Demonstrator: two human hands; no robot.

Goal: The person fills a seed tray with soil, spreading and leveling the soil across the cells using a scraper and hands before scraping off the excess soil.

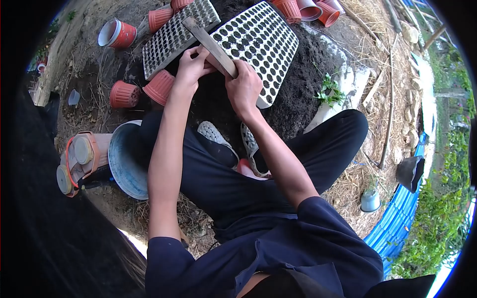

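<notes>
A flat wooden strip (210, 45) slants across the near left edge of a white seedling tray (266, 103), whose round cells hold dark soil. My right hand (243, 87) is closed round the strip's lower right end. The fingers of my left hand (193, 69) are pressed against the strip's near side, to the left of my right hand; its thumb is partly hidden. A second seedling tray (148, 75) lies to the left of the first, tilted, with its far end behind the strip.
Red plastic pots (124, 94) stand left of the trays, and more red pots (288, 10) lie beyond. Dark loose soil (310, 74) surrounds the trays. A blue-white basin (121, 159) and an orange-handled container (99, 146) sit by my left knee. Straw covers the right side.
</notes>
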